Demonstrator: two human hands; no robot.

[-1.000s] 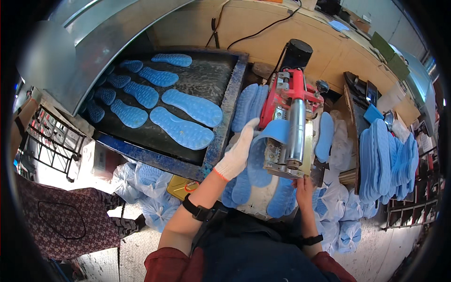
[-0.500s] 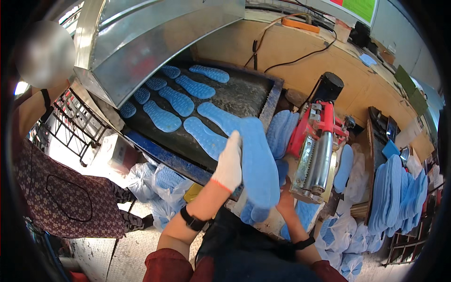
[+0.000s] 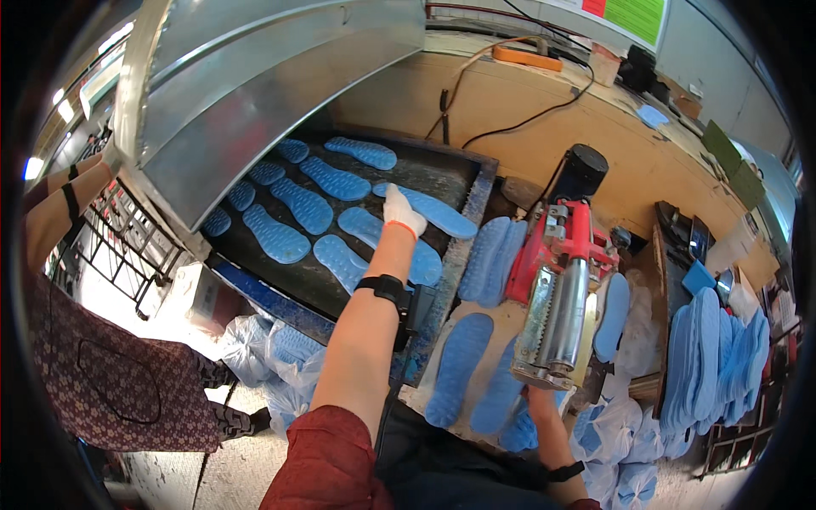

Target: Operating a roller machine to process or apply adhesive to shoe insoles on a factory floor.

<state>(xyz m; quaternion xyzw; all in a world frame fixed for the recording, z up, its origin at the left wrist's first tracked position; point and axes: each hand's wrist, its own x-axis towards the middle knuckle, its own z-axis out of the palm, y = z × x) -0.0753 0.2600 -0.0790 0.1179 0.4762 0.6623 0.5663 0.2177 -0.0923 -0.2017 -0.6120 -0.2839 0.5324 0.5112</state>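
The right hand [image 3: 541, 404] is nearest, tucked at the front end of a red press [image 3: 578, 234] with a metal roller [image 3: 567, 314]; its fingers are hidden, so I cannot tell whether they hold anything. Just left of it, flat blue insoles [image 3: 459, 370] lie on the worktop [image 3: 440, 353], and clear bags [image 3: 608, 425] of more insoles sit right of it. Farther off, the left hand [image 3: 403, 214], in a white glove, touches one end of a long insole [image 3: 446, 217] on a dark bed [image 3: 433, 172]; its fingers are bent, but I cannot tell whether they grip. That insole's other end reaches the bed's blue rim [image 3: 478, 200]. More insoles [image 3: 302, 204] lie spread across the bed, running under a metal hood [image 3: 255, 93]. Behind stands a tan panel [image 3: 510, 110] with a black cord [image 3: 544, 115] against it.
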